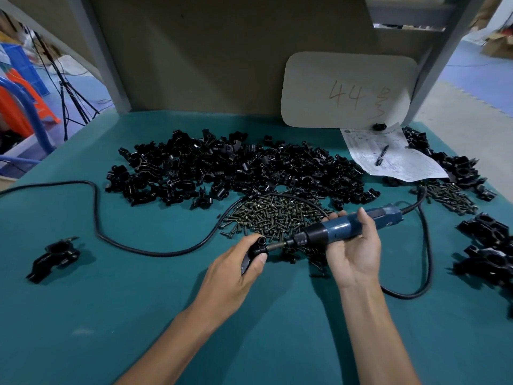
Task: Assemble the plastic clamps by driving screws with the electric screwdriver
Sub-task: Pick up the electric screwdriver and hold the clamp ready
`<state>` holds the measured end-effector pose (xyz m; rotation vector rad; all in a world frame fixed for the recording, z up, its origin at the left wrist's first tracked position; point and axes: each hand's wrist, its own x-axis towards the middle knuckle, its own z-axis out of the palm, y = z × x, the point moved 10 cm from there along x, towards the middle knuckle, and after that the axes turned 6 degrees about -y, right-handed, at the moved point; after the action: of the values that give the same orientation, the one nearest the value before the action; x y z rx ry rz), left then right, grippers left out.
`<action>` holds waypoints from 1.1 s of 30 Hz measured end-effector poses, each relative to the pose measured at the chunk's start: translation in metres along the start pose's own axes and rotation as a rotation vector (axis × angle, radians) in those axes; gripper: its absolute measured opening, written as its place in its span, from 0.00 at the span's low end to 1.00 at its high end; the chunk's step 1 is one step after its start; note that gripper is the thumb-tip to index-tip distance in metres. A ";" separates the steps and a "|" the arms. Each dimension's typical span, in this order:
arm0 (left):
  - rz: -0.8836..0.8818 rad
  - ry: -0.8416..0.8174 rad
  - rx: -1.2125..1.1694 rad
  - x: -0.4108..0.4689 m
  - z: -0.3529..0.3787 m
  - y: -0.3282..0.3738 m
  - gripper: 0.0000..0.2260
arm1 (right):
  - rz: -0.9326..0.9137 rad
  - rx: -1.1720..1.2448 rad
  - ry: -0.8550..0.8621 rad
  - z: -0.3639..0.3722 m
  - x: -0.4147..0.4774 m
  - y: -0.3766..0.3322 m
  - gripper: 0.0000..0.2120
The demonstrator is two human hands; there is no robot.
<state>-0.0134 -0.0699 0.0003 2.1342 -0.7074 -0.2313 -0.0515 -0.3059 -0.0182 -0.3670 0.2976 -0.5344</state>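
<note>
The left hand is gripping a black plastic clamp just above the green table mat, near its middle, fingers curled round the body and thumb pressing on the side. The right hand is wrapping round the blue electric screwdriver, holding it almost level, and the bit is meeting the clamp's round boss. The screw itself is too hidden to make out.

Just behind the tool a heap of screws is lying loose on the mat, and behind that a wide pile of black clamp parts is spreading across the table. The screwdriver's cord is arcing over the screws, sweeping left in a big loop and running off the left edge. Another loop is sagging just right of the right wrist.

Far left, one assembled clamp is sitting alone. At the right edge more finished clamps are crowding together, with a second scatter of screws behind them. A printed sheet with a pen on it is lying at the back right, below a card marked 44.

Beyond the left edge a blue crate is showing, contents unclear. Broad green mat is stretching around both forearms toward the near edge.
</note>
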 end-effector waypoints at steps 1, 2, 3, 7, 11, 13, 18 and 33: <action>0.001 -0.001 0.006 0.000 0.000 0.001 0.19 | 0.000 -0.002 0.001 0.000 0.000 0.000 0.09; -0.002 -0.003 0.013 0.000 0.000 0.001 0.20 | 0.000 -0.002 0.003 -0.001 0.000 0.000 0.09; -0.006 -0.007 0.023 0.000 0.000 0.001 0.21 | 0.001 0.000 0.005 -0.001 0.000 -0.001 0.10; -0.009 -0.030 0.080 -0.001 0.003 0.002 0.23 | -0.001 -0.018 0.012 -0.002 0.000 -0.001 0.12; -0.023 -0.045 0.101 -0.001 0.003 0.003 0.27 | -0.002 -0.024 -0.001 -0.001 -0.001 -0.003 0.11; -0.004 -0.040 0.097 -0.002 0.002 0.006 0.26 | 0.005 -0.045 -0.004 0.002 -0.001 -0.003 0.11; -0.008 -0.040 0.073 -0.002 0.001 0.006 0.25 | 0.008 -0.067 0.008 0.002 -0.003 -0.002 0.14; -0.280 0.032 -0.834 0.007 -0.022 -0.037 0.13 | -0.074 -1.529 0.027 0.027 -0.004 -0.103 0.27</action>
<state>0.0159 -0.0413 -0.0148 1.4142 -0.2131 -0.5359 -0.0902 -0.3791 0.0493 -1.8524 0.6926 -0.2880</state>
